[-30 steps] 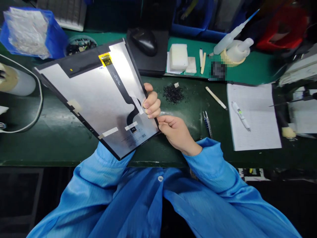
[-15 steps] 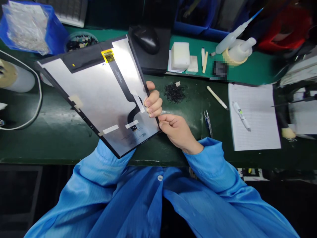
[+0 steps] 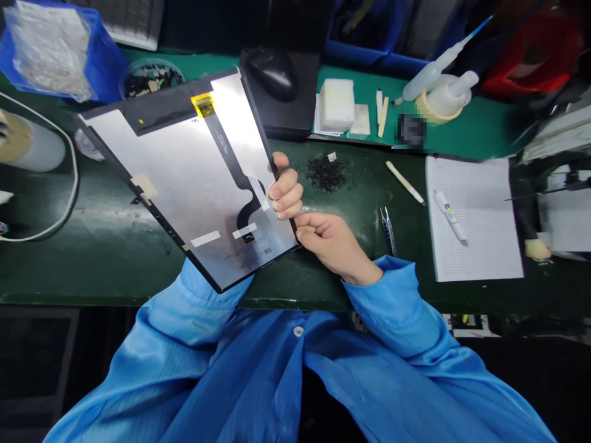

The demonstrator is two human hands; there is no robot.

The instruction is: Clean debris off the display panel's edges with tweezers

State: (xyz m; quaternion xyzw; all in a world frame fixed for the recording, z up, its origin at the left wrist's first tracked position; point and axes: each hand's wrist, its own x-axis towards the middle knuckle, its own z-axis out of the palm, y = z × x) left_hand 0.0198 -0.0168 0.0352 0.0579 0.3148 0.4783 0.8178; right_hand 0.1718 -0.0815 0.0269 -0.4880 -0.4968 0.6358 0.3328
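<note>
A tablet-sized display panel (image 3: 184, 166) is held tilted above the bench, its silvery back facing me. A black flex cable, yellow tape and strips of pale tape lie on that back. My left hand (image 3: 286, 191) reaches underneath, and its fingers wrap over the panel's right edge; the palm is hidden. Just below those fingers, my right hand (image 3: 335, 246) pinches at the edge near the lower right corner. Whether a thin strip is also between the right fingertips, I cannot make out.
Black scraps (image 3: 325, 173) lie heaped beyond my hands. To the right are tweezers (image 3: 388, 231), a white stick (image 3: 405, 183) and a notebook (image 3: 480, 246) with a pen (image 3: 450, 217). A white block (image 3: 337, 104), a mouse (image 3: 272, 74) and a blue bin (image 3: 99, 55) stand behind.
The panel has turned slightly, its upper left corner shifting a little to the right. Both hands keep nearly the same place and grip.
</note>
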